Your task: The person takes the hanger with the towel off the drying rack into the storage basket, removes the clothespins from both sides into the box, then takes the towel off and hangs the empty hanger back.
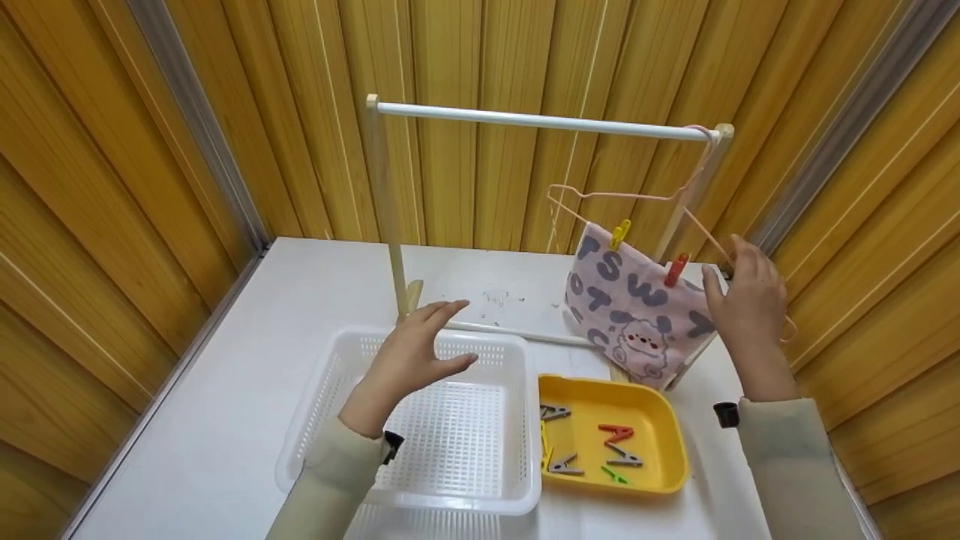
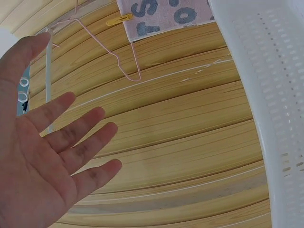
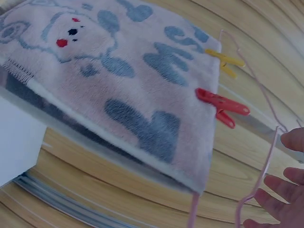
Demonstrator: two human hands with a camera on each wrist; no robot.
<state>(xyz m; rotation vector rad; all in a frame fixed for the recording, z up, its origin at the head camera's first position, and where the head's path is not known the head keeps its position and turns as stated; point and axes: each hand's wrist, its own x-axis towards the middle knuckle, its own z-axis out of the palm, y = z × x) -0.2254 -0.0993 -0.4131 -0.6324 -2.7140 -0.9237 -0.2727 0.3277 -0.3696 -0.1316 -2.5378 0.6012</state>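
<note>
A pink towel (image 1: 637, 307) with grey letters and a cartoon animal hangs folded over a pink wire hanger (image 1: 630, 196). The hanger's hook sits at the right end of a white rod. A yellow clothespin (image 1: 619, 235) and a red clothespin (image 1: 676, 270) grip the towel's top edge. My right hand (image 1: 750, 300) is beside the hanger's right end, fingers extended and holding nothing; whether it touches the wire I cannot tell. Over a white plastic basket (image 1: 525, 480), my left hand (image 1: 409, 349) hovers with fingers spread and palm bare (image 2: 42, 166).
The drying rack (image 1: 525, 118) has wooden posts and stands at the back of the white table (image 1: 202, 390). Right of the basket, a yellow tray (image 1: 660, 427) contains several loose clothespins, among them a red one (image 1: 616, 432). Wood-patterned walls (image 1: 480, 180) enclose the table.
</note>
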